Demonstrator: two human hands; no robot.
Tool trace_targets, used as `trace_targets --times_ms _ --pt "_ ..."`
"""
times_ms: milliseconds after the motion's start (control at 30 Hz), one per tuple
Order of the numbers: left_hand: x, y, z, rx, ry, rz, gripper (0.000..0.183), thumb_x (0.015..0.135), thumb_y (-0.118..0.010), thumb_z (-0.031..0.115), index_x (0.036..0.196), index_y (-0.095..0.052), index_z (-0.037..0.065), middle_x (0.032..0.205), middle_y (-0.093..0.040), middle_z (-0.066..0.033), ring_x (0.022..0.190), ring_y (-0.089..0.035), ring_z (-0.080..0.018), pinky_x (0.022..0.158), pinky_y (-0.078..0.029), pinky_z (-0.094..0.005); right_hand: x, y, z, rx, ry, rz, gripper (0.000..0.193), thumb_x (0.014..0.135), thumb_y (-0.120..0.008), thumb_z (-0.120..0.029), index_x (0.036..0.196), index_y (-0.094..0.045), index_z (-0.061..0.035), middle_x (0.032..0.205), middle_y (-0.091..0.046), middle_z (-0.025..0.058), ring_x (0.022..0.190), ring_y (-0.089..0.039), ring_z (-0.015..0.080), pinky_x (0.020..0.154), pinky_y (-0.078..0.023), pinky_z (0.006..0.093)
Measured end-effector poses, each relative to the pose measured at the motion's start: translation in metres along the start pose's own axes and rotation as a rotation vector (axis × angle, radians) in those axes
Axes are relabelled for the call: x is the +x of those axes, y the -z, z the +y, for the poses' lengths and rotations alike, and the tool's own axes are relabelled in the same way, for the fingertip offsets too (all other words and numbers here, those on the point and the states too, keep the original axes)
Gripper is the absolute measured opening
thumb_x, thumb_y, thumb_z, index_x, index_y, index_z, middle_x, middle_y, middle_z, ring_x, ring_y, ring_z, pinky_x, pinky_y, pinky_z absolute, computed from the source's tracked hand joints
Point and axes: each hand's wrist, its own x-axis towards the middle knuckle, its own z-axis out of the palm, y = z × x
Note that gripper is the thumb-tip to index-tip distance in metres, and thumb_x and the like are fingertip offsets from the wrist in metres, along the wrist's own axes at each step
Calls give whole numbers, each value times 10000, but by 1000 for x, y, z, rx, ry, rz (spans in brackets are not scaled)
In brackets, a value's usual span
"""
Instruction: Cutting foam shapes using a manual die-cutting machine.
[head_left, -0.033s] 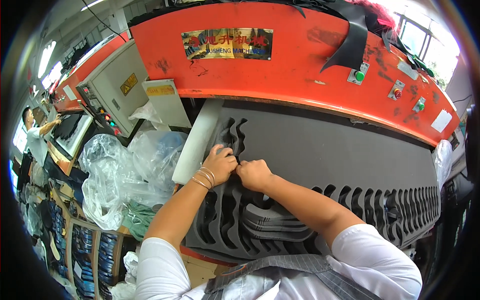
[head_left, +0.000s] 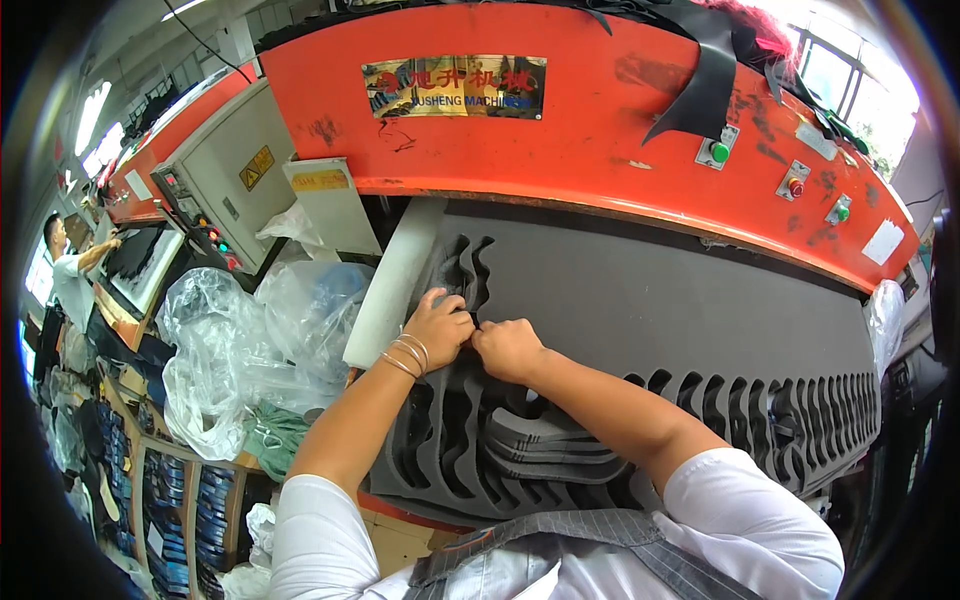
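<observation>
Red machine (head_left: 590, 165): while its broad front beam spans the top of the view, a gold plate sits at its left part; dark scraps drape over the upper edge; paint scuffed in places
Grey foam sheet (head_left: 640, 280): lies below the beam, in front of the person; plain and flat across the middle; wavy slots cut along the near edge and at the left end
Clear plastic bags (head_left: 225, 335): crumpled heap, left of the foam
Wooden rack (head_left: 192, 505): lower left; its compartments hold rows of blue pieces
Control cabinet (head_left: 222, 165): pale grey, upper left, behind the bags; yellow warning label on its door
White slab (head_left: 393, 285): long block alongside the foam's left end
Co-worker (head_left: 75, 285): far left; arm reaching over dark material at another machine
Curved foam pieces (head_left: 550, 455): several, nested together, near edge of the sheet, below the right forearm
Left hand (head_left: 438, 330): over the slotted left end; fingers bent down onto the foam; whether a strip is pinched, cannot tell
Right hand (head_left: 508, 352): just beside the left, fingers folded into a fist, knuckles up; anything inside it is hidden
Bangles (head_left: 408, 355): thin, metallic, on the left wrist
Push buttons (head_left: 719, 151): two green, one red, on the beam's right part.
</observation>
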Motion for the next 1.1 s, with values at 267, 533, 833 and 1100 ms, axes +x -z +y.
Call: trace_targets --times_ms 267,533,833,1100 --pt "25 20 -23 -38 136 -299 148 857 -598 279 959 -679 210 1069 -639 30 1296 -437 -258 1119 -161 -602 32 29 -4 -113 -75 -110 140 820 -605 -151 882 -715 -93 895 -720 90 848 -706 249 699 -536 361" --pt "9 -14 -24 -22 -87 92 111 724 -612 118 826 -625 77 889 -594 -48 1057 -532 -281 1071 -340 -483 23 -10 11 -132 69 84 182 872 -511 -158 891 -667 -66 938 -648 113 741 -682 274 627 -524 391" --pt "35 20 -31 -738 490 567 316 818 -700 337 979 -645 71 1008 -643 -51 1021 -557 -324 984 -394 -406 58 81 47 267 -10 292 163 862 -576 -198 880 -661 -60 939 -648 151 867 -634 348 766 -500 439" --pt "8 4 -26 -206 356 113 309 825 -648 392 995 -705 140 1035 -666 -41 1030 -571 -290 990 -353 -443 17 177 68 991 -302 587 245 923 -596 -204 952 -647 35 673 -549 29 582 -508 101 538 -420 268"
